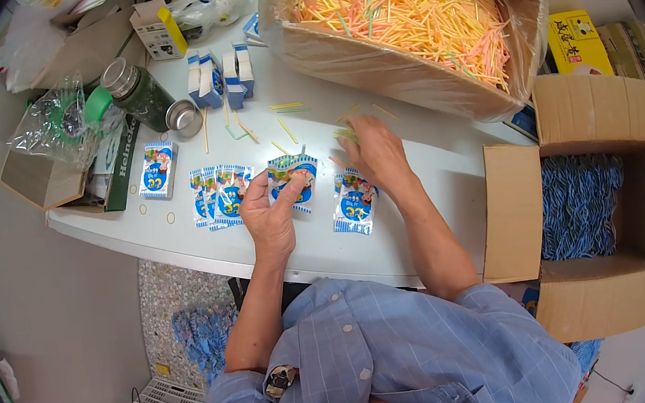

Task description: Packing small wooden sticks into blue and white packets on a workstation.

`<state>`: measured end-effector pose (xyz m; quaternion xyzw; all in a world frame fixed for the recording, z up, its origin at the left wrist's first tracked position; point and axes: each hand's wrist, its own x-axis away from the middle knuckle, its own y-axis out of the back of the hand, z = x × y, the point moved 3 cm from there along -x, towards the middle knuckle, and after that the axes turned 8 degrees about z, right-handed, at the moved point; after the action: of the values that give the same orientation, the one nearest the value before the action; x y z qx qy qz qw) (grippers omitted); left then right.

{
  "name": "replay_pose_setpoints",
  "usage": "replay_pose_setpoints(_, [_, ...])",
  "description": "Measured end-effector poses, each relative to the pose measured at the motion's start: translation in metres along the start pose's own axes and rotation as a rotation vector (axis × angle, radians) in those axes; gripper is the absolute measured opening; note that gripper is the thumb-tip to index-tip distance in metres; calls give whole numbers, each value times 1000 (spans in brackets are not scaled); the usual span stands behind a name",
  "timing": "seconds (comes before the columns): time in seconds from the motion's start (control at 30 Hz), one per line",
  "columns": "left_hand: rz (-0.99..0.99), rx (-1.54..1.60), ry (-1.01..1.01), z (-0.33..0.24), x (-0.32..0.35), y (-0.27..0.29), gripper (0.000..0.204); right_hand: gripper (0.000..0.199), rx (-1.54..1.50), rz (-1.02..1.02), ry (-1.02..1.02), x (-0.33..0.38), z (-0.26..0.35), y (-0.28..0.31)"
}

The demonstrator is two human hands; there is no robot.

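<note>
My left hand pinches a small blue-and-white packet with a cartoon figure, its top end pointing away from me. Under and beside the fingers of my right hand lie a few thin yellow sticks. Those fingers are bunched together and point down at the table; what is between them is hidden. Nearer me, just left of my right forearm, are overlapping packets of the same kind. A fanned row of similar packets rests left of my left hand. Loose yellow and green sticks are scattered beyond the held packet.
A large carton full of thin coloured sticks stands at the back. On the right, an open carton holds blue twisted strands. Small boxes, a dark flask, its metal cup and a packet stack are on the left.
</note>
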<state>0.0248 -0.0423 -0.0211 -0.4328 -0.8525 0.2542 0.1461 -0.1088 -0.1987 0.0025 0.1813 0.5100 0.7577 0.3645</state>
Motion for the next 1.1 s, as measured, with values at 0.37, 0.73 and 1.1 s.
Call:
replay_pose_setpoints(0.37, [157, -78, -217, -24, 3, -12, 41, 14, -871, 31, 345, 27, 64, 31])
replay_pose_setpoints(0.73, [55, -428, -4, -21, 18, 11, 27, 14, -992, 290, 82, 29, 56, -8])
replay_pose_setpoints(1.1, [-266, -1739, -636, -53, 4, 25, 37, 16, -830, -111, -178, 25, -11, 30])
